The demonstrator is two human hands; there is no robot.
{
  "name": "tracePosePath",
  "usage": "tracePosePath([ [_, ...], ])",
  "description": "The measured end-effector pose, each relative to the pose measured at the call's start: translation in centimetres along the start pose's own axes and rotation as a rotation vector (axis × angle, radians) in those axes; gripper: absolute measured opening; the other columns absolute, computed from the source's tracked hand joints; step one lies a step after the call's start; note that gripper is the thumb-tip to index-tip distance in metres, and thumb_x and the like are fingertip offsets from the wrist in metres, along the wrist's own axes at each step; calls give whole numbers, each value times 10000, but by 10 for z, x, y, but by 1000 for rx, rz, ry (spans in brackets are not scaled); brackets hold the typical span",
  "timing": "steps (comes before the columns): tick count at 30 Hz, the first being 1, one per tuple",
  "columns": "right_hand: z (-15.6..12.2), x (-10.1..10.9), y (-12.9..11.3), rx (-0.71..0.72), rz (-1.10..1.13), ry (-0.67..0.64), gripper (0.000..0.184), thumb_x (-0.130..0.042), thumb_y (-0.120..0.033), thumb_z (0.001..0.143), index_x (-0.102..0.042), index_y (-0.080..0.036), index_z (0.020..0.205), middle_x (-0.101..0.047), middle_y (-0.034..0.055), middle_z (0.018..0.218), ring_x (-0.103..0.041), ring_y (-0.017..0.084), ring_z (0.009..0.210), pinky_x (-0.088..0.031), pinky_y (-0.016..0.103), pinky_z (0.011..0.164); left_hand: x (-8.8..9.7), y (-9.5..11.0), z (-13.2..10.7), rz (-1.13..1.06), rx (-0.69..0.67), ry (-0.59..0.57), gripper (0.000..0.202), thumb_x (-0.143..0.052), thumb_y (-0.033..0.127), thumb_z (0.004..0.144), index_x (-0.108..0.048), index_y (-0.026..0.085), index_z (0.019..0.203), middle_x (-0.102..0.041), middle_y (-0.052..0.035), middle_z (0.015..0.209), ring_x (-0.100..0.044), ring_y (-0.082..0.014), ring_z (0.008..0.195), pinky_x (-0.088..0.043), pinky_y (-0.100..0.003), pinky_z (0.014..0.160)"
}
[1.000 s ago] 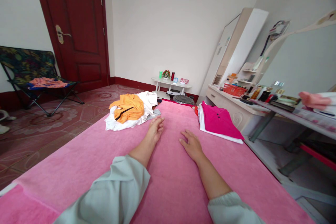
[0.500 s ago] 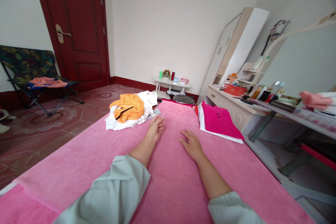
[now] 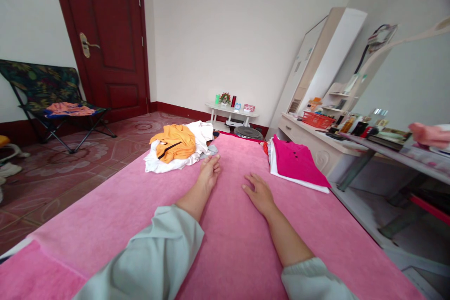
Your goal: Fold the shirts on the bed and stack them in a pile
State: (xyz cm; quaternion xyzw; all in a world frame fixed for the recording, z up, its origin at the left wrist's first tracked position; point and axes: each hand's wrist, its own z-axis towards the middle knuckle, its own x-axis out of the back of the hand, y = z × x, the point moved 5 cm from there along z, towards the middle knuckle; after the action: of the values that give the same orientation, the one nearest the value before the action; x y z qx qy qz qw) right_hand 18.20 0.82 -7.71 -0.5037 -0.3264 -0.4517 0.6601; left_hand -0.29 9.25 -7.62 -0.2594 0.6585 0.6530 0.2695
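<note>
My left hand (image 3: 209,171) lies flat on the pink cover of the bed (image 3: 116,206), fingers stretched out and holding nothing, close to a loose heap of clothes (image 3: 179,146) with an orange garment on top of white ones. My right hand (image 3: 259,191) also rests open on the cover, palm down, fingers spread. To its right, at the bed's far right edge, sits a folded stack of clothes (image 3: 295,163) with a magenta shirt on top. Both forearms show pale green sleeves pushed up.
A dark red door (image 3: 105,37) stands at the back left, with a folding chair (image 3: 49,98) holding an orange cloth beside it. A small white table (image 3: 232,115) with trinkets stands by the far wall. A dresser (image 3: 316,136) with bottles and a red basket runs along the right.
The view has shifted slightly to the left. Both hands lie as they did, flat on the pink cover.
</note>
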Motion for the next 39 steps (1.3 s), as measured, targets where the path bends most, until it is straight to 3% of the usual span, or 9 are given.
tracePosePath([
  [5, 0, -1, 1, -2, -3, -3, 452, -540, -345, 851, -571, -162, 1263, -447, 148, 1406, -380, 266, 1319, -255, 454, 1090, 8, 14, 6, 250, -134, 141, 273, -700, 288, 698, -457, 189, 775, -461, 71, 604, -365, -56, 435, -279, -191, 452],
  [8, 0, -1, 0, -3, 0, -1, 449, -541, -343, 851, -572, -167, 1262, -447, 144, 1408, -378, 265, 1321, -253, 454, 1091, 20, 41, 4, 451, -302, 240, 229, -684, 177, 675, -541, 202, 852, -567, 5, 805, -549, -148, 763, -401, -250, 680],
  [12, -1, 0, -1, -1, -2, -2, 455, -538, -352, 853, -568, -167, 1267, -446, 144, 1408, -378, 267, 1321, -255, 455, 1090, 31, 87, -8, 1272, -662, 519, 467, -619, 179, 709, -525, 224, 1164, -515, -100, 1243, -381, -295, 1221, -281, -431, 990],
  [17, 0, -1, 0, 0, -11, -3, 450, -532, -352, 854, -569, -172, 1265, -447, 139, 1409, -379, 265, 1319, -256, 464, 1090, 50, 104, -3, 1809, -530, 685, 539, -585, 261, 741, -489, 123, 1253, -569, -182, 1165, -451, -336, 1117, -297, -459, 921],
  [23, 1, -3, 6, 7, 71, 39, 440, -563, -340, 822, -602, -171, 1226, -476, 142, 1384, -403, 269, 1303, -258, 471, 1092, 32, 110, 1, 1944, -523, 453, 216, -520, 245, 785, -676, 168, 912, -648, -139, 938, -550, -317, 957, -331, -440, 839],
  [28, 4, 6, -7, 21, 562, 131, 454, -606, -375, 777, -616, -164, 1180, -558, 133, 1301, -490, 261, 1225, -323, 462, 1066, -49, 88, -35, 1601, -755, 38, 184, -561, 198, 764, -614, 195, 940, -635, -65, 976, -582, -217, 904, -404, -305, 743],
  [32, 4, 15, -45, 111, 1079, 8, 663, -733, -427, 664, -525, -232, 1262, -552, 82, 1313, -537, 252, 1175, -439, 407, 976, -102, 59, -76, 1163, -666, -207, 156, -629, 177, 718, -557, 176, 857, -630, -20, 840, -584, -157, 755, -438, -264, 705],
  [36, 5, 27, -54, 37, 1229, 105, 613, -776, -404, 593, -580, -226, 1147, -649, 68, 1150, -610, 258, 1054, -508, 382, 879, -120, 46, -92, 791, -442, -471, 320, -664, 193, 720, -562, 177, 1022, -643, -71, 1054, -624, -142, 759, -477, -256, 701],
  [39, 8, 37, -18, -133, 1352, 343, 474, -722, -383, 655, -593, -195, 1070, -681, 68, 1039, -653, 234, 947, -534, 373, 826, -114, 55, -81, 778, -483, -534, 304, -645, 209, 753, -604, 186, 1053, -639, -91, 1104, -631, -187, 867, -491, -285, 742],
])
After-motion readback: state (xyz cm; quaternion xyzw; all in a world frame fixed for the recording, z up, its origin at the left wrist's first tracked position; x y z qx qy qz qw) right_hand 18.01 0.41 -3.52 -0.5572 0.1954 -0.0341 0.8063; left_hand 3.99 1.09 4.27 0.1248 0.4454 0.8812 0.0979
